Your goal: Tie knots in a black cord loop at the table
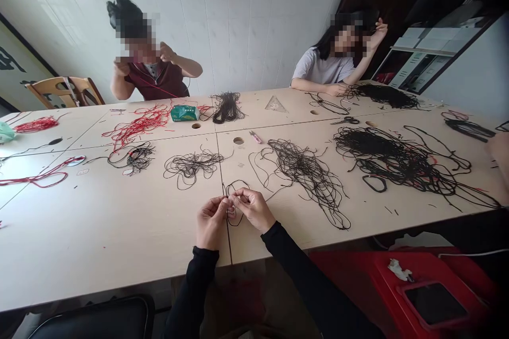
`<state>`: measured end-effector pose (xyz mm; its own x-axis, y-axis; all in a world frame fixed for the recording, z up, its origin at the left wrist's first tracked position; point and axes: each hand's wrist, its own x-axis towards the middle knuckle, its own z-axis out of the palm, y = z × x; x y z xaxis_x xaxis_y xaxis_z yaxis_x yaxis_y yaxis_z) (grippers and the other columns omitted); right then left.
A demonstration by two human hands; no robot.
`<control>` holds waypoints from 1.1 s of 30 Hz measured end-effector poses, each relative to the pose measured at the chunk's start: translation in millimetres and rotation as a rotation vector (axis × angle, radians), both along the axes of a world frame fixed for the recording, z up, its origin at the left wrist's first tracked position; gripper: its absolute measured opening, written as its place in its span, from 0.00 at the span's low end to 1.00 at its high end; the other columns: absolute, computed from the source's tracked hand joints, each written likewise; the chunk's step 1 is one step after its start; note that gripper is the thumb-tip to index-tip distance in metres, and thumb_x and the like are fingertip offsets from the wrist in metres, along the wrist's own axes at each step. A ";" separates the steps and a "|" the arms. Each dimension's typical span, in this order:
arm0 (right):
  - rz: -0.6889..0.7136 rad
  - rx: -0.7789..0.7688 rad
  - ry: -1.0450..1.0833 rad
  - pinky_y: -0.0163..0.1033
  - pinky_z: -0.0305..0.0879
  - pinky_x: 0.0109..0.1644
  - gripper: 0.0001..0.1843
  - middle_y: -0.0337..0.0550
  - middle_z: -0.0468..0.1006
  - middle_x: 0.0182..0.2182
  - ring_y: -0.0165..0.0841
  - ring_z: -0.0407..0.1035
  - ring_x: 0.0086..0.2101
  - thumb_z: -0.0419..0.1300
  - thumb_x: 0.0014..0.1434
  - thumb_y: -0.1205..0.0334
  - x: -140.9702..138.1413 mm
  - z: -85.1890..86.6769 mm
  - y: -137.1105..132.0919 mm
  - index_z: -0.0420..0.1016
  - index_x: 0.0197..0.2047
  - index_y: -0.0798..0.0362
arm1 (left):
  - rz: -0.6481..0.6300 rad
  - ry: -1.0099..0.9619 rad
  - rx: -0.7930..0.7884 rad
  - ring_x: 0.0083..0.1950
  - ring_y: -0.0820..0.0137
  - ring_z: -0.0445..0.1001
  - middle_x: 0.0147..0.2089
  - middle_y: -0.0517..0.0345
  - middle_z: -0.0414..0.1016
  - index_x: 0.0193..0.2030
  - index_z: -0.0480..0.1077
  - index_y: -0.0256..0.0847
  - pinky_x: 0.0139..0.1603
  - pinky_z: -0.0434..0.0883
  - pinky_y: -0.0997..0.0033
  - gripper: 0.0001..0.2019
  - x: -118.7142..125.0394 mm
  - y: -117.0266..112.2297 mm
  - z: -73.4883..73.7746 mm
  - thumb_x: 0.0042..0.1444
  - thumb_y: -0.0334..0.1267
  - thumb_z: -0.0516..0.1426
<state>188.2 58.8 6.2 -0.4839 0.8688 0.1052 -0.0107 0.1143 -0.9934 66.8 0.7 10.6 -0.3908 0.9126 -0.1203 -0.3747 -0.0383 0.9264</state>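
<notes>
Close to the table's front edge, my left hand [211,218] and my right hand [252,207] meet, thumbs and forefingers pinched on a thin black cord [237,224]. The cord curves in a loop around and below the fingertips; the exact spot they grip is hidden. Right of my hands lies a large tangle of black cords [304,169], and a smaller bundle of black cords [193,167] rests to the left. Beyond my hands is a small pair of pink thread snips [255,137].
Across the table [151,238] sit two people, one [153,74] holding red cord up. Red cords [139,124], a green packet [185,113], black scissors [345,120] and a big black cord heap [397,159] lie about. A red stool [382,270] holding a tablet [435,302] stands lower right.
</notes>
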 end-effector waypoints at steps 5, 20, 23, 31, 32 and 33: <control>0.016 0.039 -0.023 0.33 0.54 0.25 0.17 0.34 0.64 0.19 0.27 0.55 0.20 0.58 0.58 0.48 0.8 2.7 -2.7 0.73 0.36 0.55 | 0.026 0.026 -0.009 0.25 0.72 0.71 0.25 0.56 0.74 0.29 0.74 0.34 0.28 0.71 0.72 0.14 -0.6 0.2 0.2 0.45 0.45 0.66; -0.203 0.390 -0.141 0.41 0.64 0.44 0.06 0.41 0.68 0.32 0.35 0.64 0.35 0.59 0.58 0.58 -0.5 4.1 -9.2 0.70 0.34 0.52 | 0.082 -0.042 -0.019 0.26 0.72 0.71 0.25 0.57 0.73 0.30 0.74 0.34 0.26 0.71 0.73 0.16 -0.8 1.0 -1.8 0.42 0.46 0.67; -0.215 0.487 -0.238 0.45 0.62 0.50 0.03 0.44 0.68 0.35 0.39 0.64 0.41 0.60 0.55 0.61 -1.6 4.5 -12.0 0.72 0.31 0.51 | 0.108 -0.063 -0.022 0.25 0.74 0.71 0.25 0.58 0.74 0.29 0.74 0.35 0.26 0.71 0.74 0.16 -1.6 1.6 -3.3 0.41 0.46 0.68; -0.186 0.425 -0.183 0.40 0.63 0.44 0.05 0.43 0.71 0.35 0.35 0.65 0.36 0.55 0.61 0.60 -0.4 2.9 -10.8 0.68 0.35 0.52 | 0.083 -0.033 0.002 0.25 0.74 0.70 0.24 0.59 0.73 0.30 0.73 0.35 0.24 0.70 0.74 0.16 -1.5 2.3 -5.4 0.43 0.47 0.67; -0.186 0.408 -0.172 0.39 0.63 0.43 0.06 0.43 0.71 0.34 0.34 0.65 0.35 0.54 0.61 0.60 -0.3 2.5 -10.9 0.68 0.35 0.52 | 0.080 -0.022 0.002 0.25 0.74 0.70 0.24 0.59 0.72 0.30 0.73 0.35 0.24 0.70 0.74 0.16 -1.1 2.2 -5.2 0.43 0.47 0.67; -0.186 0.388 -0.161 0.38 0.63 0.42 0.06 0.42 0.72 0.34 0.33 0.65 0.34 0.54 0.62 0.60 -0.2 2.0 -10.9 0.67 0.36 0.52 | 0.075 -0.014 0.001 0.25 0.73 0.70 0.24 0.59 0.72 0.30 0.73 0.35 0.24 0.70 0.74 0.17 -0.6 2.0 -4.8 0.43 0.47 0.67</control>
